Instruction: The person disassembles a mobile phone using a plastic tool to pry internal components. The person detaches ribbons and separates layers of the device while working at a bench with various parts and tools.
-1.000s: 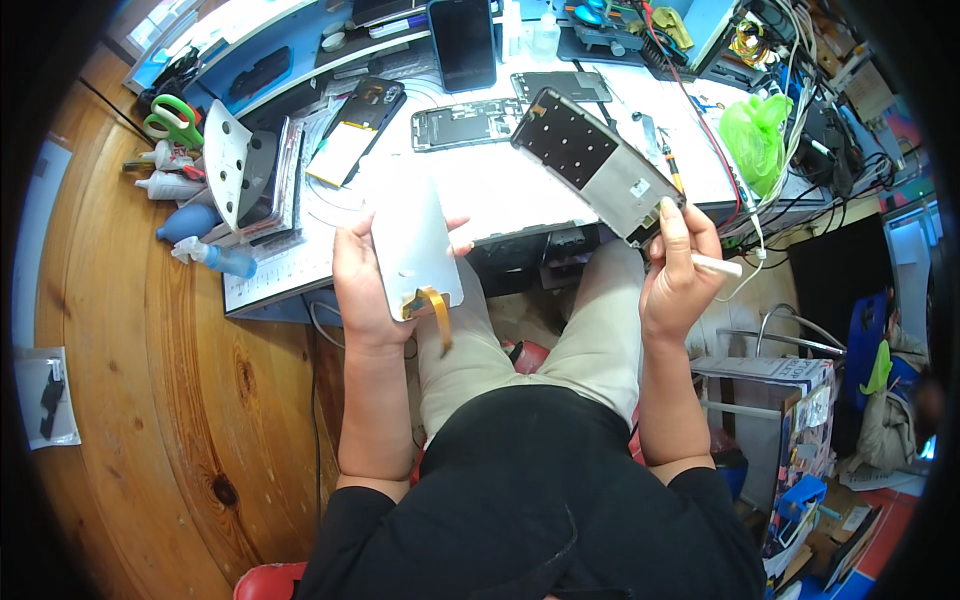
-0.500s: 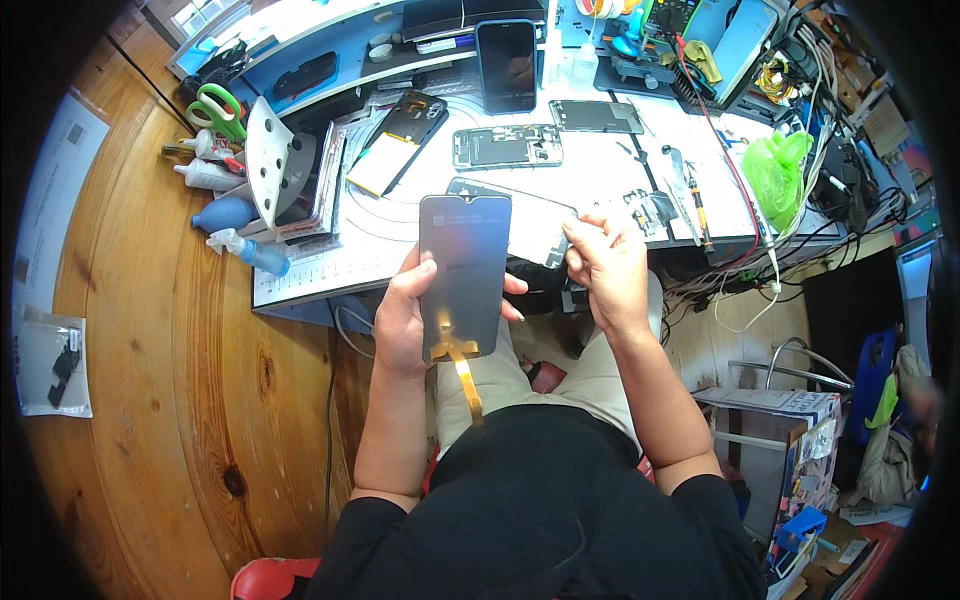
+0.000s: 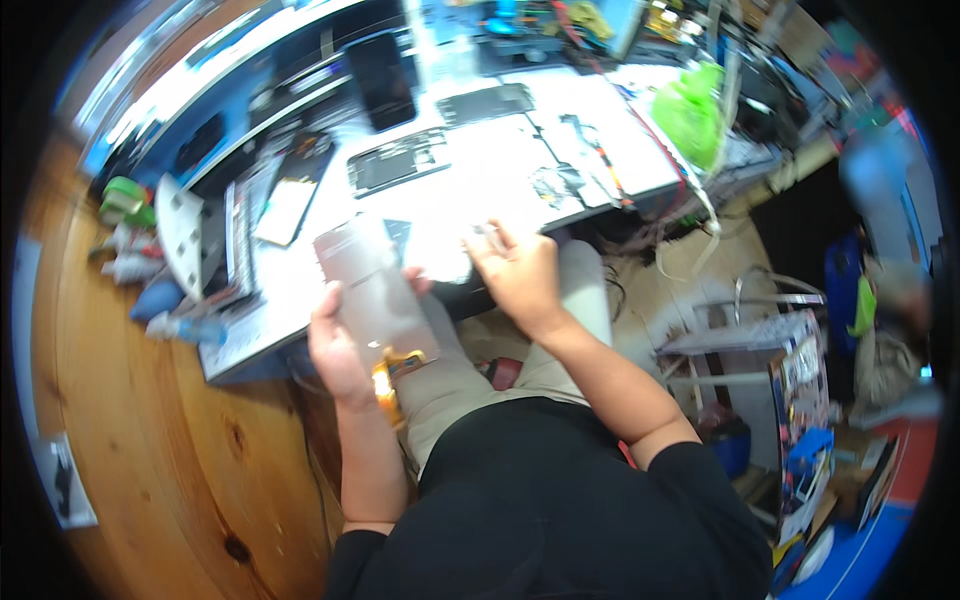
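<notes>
I log my left hand (image 3: 340,350), fingers closed round a flat grey phone screen panel (image 3: 375,292) with an orange flex ribbon (image 3: 392,372), held above my lap; right hand (image 3: 515,275), fingers spread open, on the white surface (image 3: 480,175) edge

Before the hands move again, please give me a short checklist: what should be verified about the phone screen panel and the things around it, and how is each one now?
1. Left hand holds the screen panel at its edge: ok.
2. Orange ribbon cable hangs free below the panel, not pinched: cannot tell, it lies close to the left wrist.
3. Right hand is empty: cannot tell, the picture is blurred.
4. White work mat has bare space near the right hand: ok.
5. Opened phone body lies apart from both hands: ok.
</notes>
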